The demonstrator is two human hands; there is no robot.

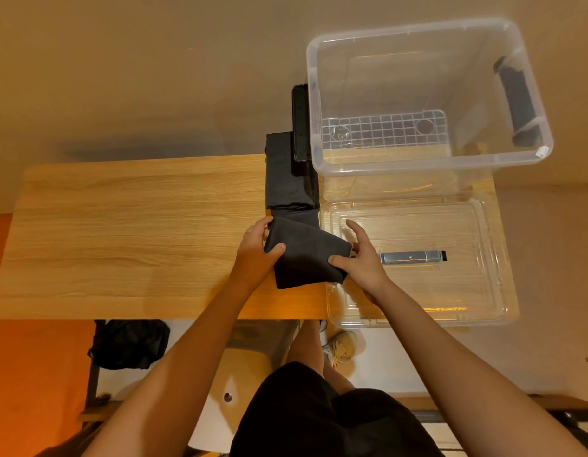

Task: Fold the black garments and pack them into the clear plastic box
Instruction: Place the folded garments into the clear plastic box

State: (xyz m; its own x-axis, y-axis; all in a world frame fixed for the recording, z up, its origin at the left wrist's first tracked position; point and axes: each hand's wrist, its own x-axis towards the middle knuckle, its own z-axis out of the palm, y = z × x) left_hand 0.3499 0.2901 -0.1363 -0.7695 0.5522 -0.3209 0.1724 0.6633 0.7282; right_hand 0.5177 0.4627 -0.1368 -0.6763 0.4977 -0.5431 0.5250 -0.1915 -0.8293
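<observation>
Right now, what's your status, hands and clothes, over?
Left hand and right hand both grip the black garment, part-folded, on the table. Clear plastic box open, just beyond. Lid lies flat beside the garment; path to box looks free.

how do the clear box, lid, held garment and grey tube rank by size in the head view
1. clear box
2. lid, looks only slightly smaller, so this pair is unsure
3. held garment
4. grey tube, smallest

Black shorts (314, 420) of plain matte cloth cover the lap at the near edge. A pale tan shoe (341, 345) with light laces shows on one foot. Both arms are bare down to the left hand (255, 255) and right hand (363, 262).
</observation>
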